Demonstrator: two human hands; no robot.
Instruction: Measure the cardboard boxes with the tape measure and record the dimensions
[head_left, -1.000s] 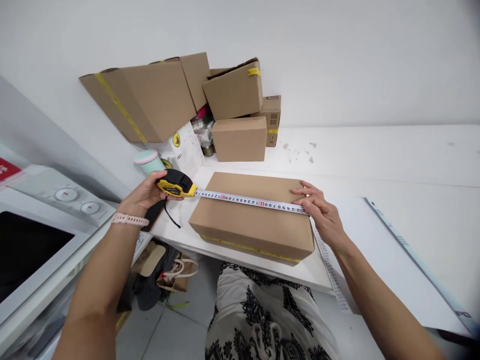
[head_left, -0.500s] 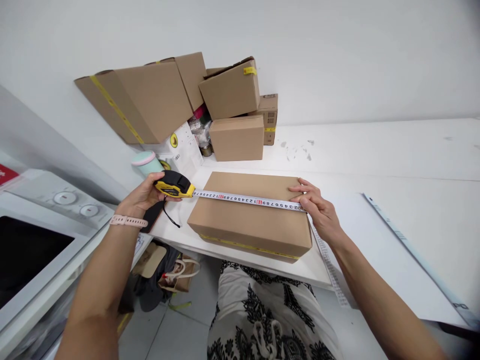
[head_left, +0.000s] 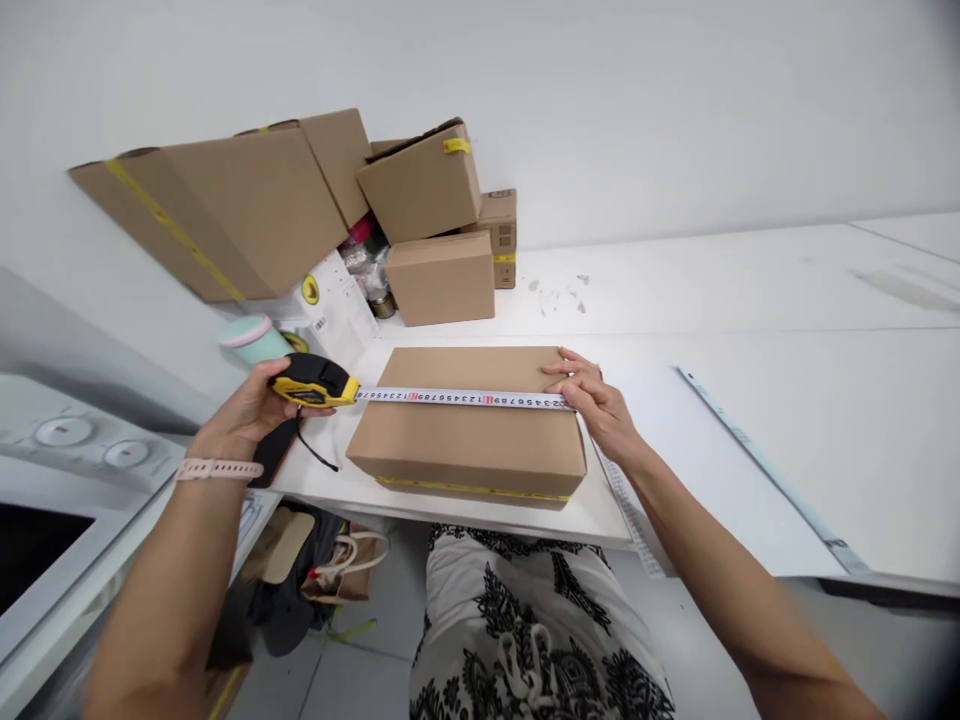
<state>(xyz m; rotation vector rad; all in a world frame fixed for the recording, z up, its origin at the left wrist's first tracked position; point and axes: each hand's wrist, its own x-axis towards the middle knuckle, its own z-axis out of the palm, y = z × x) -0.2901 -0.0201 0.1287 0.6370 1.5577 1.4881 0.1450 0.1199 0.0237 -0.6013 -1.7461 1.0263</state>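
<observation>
A closed brown cardboard box (head_left: 465,445) lies on the white table, with yellow tape along its near side. My left hand (head_left: 251,405) is wrapped round the black and yellow case of a tape measure (head_left: 313,380), just off the box's left edge. From it the white, numbered blade runs out straight across the box top to the right edge. There my right hand (head_left: 596,400) pinches the blade's end between thumb and fingers, with other fingertips touching the box top. The very tip of the blade is hidden by the fingers.
Several cardboard boxes (head_left: 439,280) are stacked at the back left, beside a mint cup (head_left: 259,342) and a white carton (head_left: 341,310). A microwave (head_left: 82,470) stands at left. A large white sheet with a pale blue strip (head_left: 757,455) lies at right. Bags (head_left: 349,565) sit below the table.
The view has turned a little to the right, so the box, tape measure and both hands appear further left. Both hands keep their hold, and the blade stays stretched across the box.
</observation>
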